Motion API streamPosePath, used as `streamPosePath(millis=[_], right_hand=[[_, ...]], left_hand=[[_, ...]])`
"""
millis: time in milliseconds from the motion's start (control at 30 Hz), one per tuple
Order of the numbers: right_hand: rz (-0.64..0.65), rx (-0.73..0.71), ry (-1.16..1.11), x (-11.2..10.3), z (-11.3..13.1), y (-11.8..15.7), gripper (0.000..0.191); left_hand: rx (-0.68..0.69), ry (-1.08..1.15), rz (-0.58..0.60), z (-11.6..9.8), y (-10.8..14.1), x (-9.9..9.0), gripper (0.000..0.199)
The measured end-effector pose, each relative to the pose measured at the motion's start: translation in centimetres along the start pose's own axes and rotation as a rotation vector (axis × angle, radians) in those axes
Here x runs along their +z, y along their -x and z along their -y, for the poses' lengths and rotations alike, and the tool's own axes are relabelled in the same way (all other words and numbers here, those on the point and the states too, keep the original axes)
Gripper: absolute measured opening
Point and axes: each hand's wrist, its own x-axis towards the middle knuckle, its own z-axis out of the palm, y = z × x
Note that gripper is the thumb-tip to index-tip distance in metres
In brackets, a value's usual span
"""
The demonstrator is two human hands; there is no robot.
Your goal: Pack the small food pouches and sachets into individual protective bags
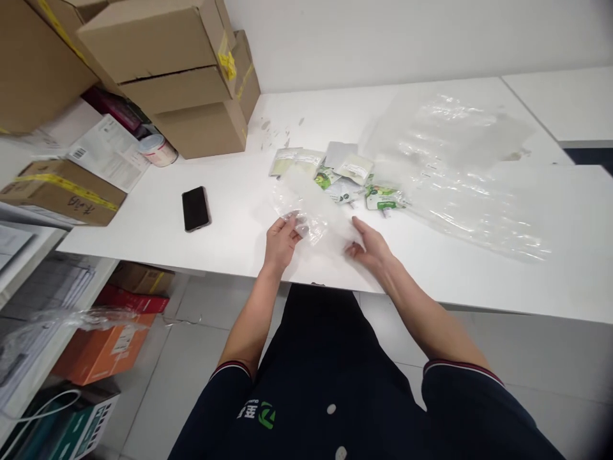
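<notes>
A small clear plastic bag (312, 214) is stretched between my two hands, just above the white table near its front edge. My left hand (281, 241) pinches the bag's left side between thumb and fingers. At the right side, my right hand (372, 248) grips the bag's edge, with the thumb on top and the fingers curled below. Just beyond the bag lie several flat packets, among them a pale label-fronted packet (357, 168), a silver packet (341, 153) and a green-and-white packet (382, 197). The bag partly covers the nearest packets.
A large sheet of clear plastic (460, 172) spreads over the right part of the table (230, 255). To the left lies a black phone (195, 209). Cardboard boxes (201, 128) and a round tub (158, 151) stand at the back left. Shelves with boxes are below left.
</notes>
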Motion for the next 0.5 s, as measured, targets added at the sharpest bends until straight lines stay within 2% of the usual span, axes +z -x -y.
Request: streamPosePath(millis=[67,100,200,267,300,333,400,433,500], right_hand=[[0.104,0.044,0.105,0.1,-1.1,0.4,0.042],[0.104,-0.013,0.201,0.0,-1.4,0.8,0.044],[-0.018,-0.393,0.584,0.1,-1.4,2.7,0.06],[0.001,-0.605,0.795,0.7,-1.1,4.0,0.073],[0.04,-0.657,0.862,1.2,-1.0,4.5,0.08],[0.07,-0.679,0.891,1.7,-0.9,4.7,0.082],[0.062,-0.65,0.82,2.5,-0.9,4.2,0.065],[0.034,-0.605,0.726,2.6,-1.0,3.7,0.051],[-0.015,-0.489,0.501,2.4,-1.2,2.3,0.035]], left_hand=[[0.019,-0.021,-0.104,-0.1,0.0,-1.7,0.032],[0.053,-0.059,-0.15,-0.2,0.1,-2.4,0.03],[0.214,-0.231,-0.252,-0.9,0.8,-3.6,0.026],[0.293,-0.315,-0.239,-1.4,1.4,-3.6,0.025],[0.302,-0.339,-0.201,-1.6,1.6,-3.6,0.025],[0.301,-0.353,-0.157,-1.9,1.6,-3.6,0.026],[0.28,-0.382,-0.098,-2.3,1.5,-4.0,0.029],[0.275,-0.414,-0.116,-2.6,1.3,-4.5,0.032],[0.301,-0.566,-0.252,-3.2,0.9,-5.9,0.043]])
